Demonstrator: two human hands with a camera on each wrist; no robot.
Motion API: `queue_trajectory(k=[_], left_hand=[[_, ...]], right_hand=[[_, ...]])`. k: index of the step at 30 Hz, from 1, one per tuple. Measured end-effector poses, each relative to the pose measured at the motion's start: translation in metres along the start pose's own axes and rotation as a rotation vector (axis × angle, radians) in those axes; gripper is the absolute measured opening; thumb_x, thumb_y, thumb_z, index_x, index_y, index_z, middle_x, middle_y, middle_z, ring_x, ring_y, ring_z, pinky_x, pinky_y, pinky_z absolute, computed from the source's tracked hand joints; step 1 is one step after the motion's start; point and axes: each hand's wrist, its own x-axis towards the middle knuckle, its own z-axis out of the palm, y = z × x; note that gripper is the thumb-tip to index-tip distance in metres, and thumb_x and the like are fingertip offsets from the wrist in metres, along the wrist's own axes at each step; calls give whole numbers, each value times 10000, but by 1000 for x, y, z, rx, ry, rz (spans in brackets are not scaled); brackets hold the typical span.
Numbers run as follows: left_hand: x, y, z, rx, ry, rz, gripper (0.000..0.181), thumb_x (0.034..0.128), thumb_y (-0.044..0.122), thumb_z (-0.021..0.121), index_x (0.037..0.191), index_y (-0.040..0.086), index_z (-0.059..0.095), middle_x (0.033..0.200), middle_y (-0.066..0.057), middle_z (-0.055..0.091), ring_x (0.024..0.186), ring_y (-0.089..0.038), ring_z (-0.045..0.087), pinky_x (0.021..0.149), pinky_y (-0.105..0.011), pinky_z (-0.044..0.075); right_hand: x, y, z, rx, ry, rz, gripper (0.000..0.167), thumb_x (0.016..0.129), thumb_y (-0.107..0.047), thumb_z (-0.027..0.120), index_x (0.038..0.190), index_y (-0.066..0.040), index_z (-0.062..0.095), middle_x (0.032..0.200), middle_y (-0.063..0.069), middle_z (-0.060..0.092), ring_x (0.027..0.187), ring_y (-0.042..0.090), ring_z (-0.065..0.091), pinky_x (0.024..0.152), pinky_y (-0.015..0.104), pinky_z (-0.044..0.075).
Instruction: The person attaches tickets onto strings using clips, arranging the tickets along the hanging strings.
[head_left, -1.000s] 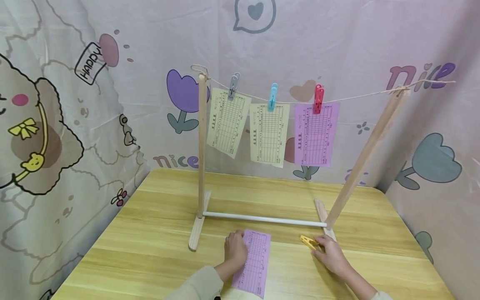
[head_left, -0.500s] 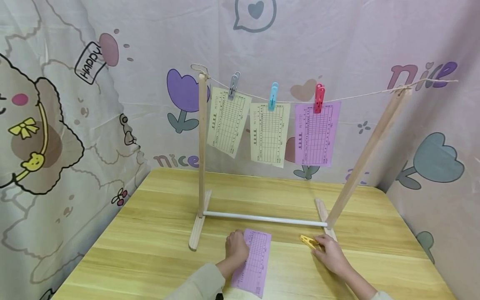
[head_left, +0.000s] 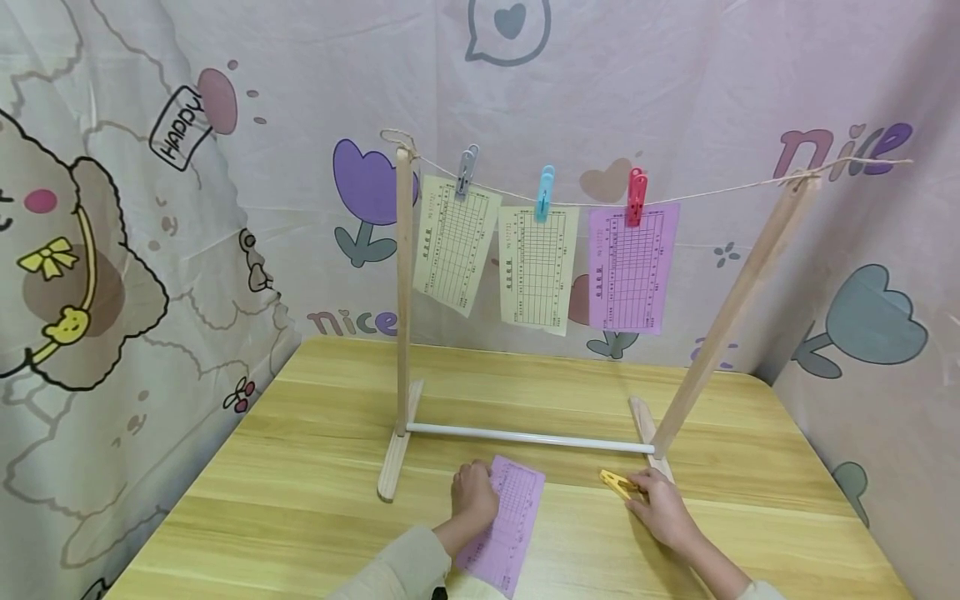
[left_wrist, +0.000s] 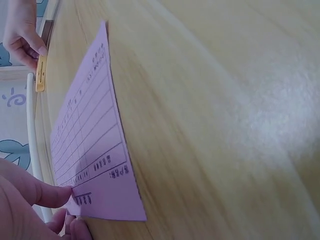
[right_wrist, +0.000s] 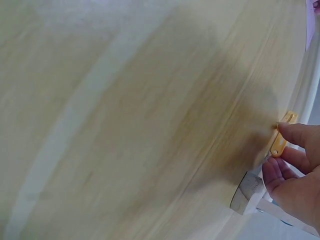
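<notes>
My left hand (head_left: 474, 498) pinches the left edge of a purple printed form (head_left: 510, 521) between thumb and fingers. In the left wrist view the purple form (left_wrist: 92, 145) stands tilted up from the wooden surface. Off to the right, my right hand (head_left: 663, 508) holds a yellow clothespin (head_left: 617, 483) by thumb and fingers, low by the foot of the rack. The right wrist view shows the yellow clothespin (right_wrist: 284, 134) between the thumb and fingertips.
A wooden rack with a white crossbar (head_left: 528, 436) carries a string (head_left: 720, 193). From it hang two pale yellow forms, one under a grey clothespin (head_left: 466, 172), one under a blue clothespin (head_left: 544, 194), and a purple form under a red clothespin (head_left: 637, 197).
The purple form by my left hand has turned, its near end swinging left and its far end slightly right. My right hand with the yellow clothespin has stayed in place.
</notes>
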Motion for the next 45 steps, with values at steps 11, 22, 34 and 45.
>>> queue_trajectory(k=[11, 22, 34, 45], left_hand=[[2, 0, -1, -100, 21, -7, 360, 676, -171, 594, 1006, -26, 606, 842, -156, 598, 769, -274, 574, 723, -383, 515], [5, -9, -4, -228, -68, 7, 153, 690, -130, 614, 772, -3, 638, 717, -97, 580, 624, -156, 516, 554, -248, 456], [14, -17, -4, -458, -156, 206, 79, 688, -132, 641, 731, -70, 615, 641, -88, 582, 564, -63, 471, 498, -150, 433], [20, -7, -15, -505, -222, 275, 46, 756, -91, 649, 775, -84, 607, 693, -93, 578, 618, -65, 472, 540, -147, 439]], right_hand=[[0, -1, -2, 47, 11, 30, 302, 679, 43, 732, 967, 69, 646, 927, 116, 629, 829, 215, 587, 721, 290, 515], [1, -4, -12, 214, -27, 116, 308, 721, 84, 641, 1025, 74, 593, 905, 137, 644, 828, 222, 617, 695, 237, 527], [5, -8, -37, 234, 65, 42, 304, 819, 4, 622, 1100, 113, 580, 835, 95, 599, 676, 3, 517, 592, 180, 489], [17, -14, -62, 143, 219, -69, 311, 760, 30, 686, 1040, 117, 582, 860, 135, 653, 756, 163, 598, 655, 240, 522]])
